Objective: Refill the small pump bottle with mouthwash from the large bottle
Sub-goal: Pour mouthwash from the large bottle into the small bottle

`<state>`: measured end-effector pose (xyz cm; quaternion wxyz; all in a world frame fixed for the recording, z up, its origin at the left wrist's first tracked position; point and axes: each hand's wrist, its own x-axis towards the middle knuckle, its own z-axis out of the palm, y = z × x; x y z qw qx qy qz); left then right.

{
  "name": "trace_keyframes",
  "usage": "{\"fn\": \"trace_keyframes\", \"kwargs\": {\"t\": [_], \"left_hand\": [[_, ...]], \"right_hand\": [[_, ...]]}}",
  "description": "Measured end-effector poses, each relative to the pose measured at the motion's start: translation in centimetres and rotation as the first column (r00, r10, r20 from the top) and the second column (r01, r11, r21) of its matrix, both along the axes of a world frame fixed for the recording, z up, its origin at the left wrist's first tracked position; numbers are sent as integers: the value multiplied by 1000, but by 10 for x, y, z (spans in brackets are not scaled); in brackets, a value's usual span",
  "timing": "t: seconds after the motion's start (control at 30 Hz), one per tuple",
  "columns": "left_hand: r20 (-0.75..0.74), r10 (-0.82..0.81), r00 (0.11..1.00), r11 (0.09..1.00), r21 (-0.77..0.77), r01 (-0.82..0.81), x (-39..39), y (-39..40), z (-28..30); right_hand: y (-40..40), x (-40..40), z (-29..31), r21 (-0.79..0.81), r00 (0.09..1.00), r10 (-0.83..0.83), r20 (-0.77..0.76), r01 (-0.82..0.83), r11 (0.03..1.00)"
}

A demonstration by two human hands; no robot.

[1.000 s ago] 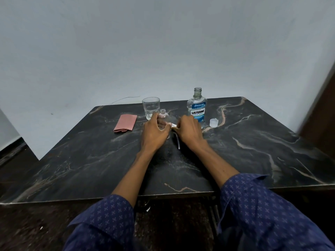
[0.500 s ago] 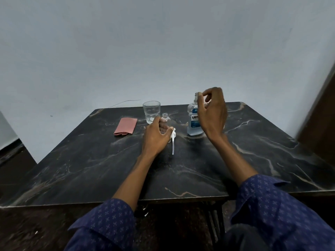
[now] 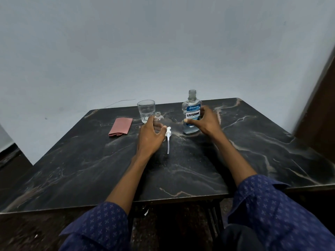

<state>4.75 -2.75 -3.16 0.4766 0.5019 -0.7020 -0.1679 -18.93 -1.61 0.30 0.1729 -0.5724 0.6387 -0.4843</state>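
Observation:
The large mouthwash bottle (image 3: 191, 113), clear with a blue label and no cap, stands upright at the back of the dark marble table (image 3: 253, 151). My right hand (image 3: 205, 122) wraps around its lower body from the right, thumb across the front. The small clear bottle (image 3: 158, 118), open-necked, stands upright just left of centre; my left hand (image 3: 150, 137) grips its lower part. Its white pump head with dip tube (image 3: 168, 137) lies flat on the table beside my left hand.
An empty drinking glass (image 3: 146, 110) stands just behind the small bottle. A folded pink cloth (image 3: 120, 126) lies to the left. A grey wall rises behind the table, with a thin wire at its back edge. The bottle's cap is hidden from view.
My right hand came down from the large bottle's neck and closed around its body. Left hand still holds the small bottle; the pump lies where it was set down.

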Motion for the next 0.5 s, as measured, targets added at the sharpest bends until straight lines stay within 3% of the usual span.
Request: {"fn": "trace_keyframes", "kwargs": {"t": [0.4, 0.5], "left_hand": [[-2, -20, 1000, 999, -42, 19, 1, 1, 0], [-8, -15, 1000, 999, -50, 15, 1, 0, -1]], "right_hand": [[4, 6, -2, -64, 991, 127, -49, -130, 989], [9, 16, -2, -114, 974, 162, -158, -181, 977]]}}
